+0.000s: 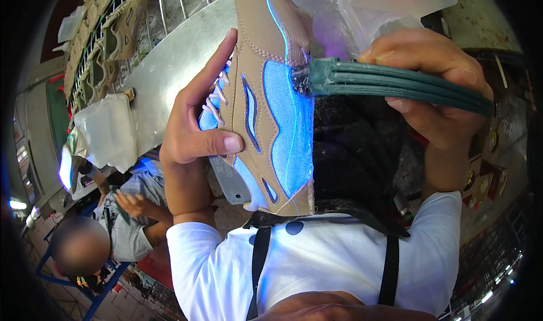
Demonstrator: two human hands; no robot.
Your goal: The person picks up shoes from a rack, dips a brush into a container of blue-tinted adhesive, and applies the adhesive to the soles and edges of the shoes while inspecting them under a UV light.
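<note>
A tan shoe upper (254, 100) with laces stands lengthwise before me, its mesh panels glowing blue under violet light. My left hand (192, 120) grips it from the laced side, the thumb pressed on the tan overlay and a finger stretched along the edge. My right hand (444, 86) is closed around the dark green ribbed handle of a brush (384, 82). The brush's bristles touch the upper's bottom edge beside the mesh, where a wet-looking shine runs along the border. A grey plate with a small hole (231, 182) sticks out beneath the upper near its toe end.
A metal table (161, 83) lies beyond my left hand. Several tan uppers (124, 24) rest on a wire rack at upper left. One translucent container (107, 131) stands at left, another plastic box (396, 1) at top right. A co-worker (136, 213) sits at lower left.
</note>
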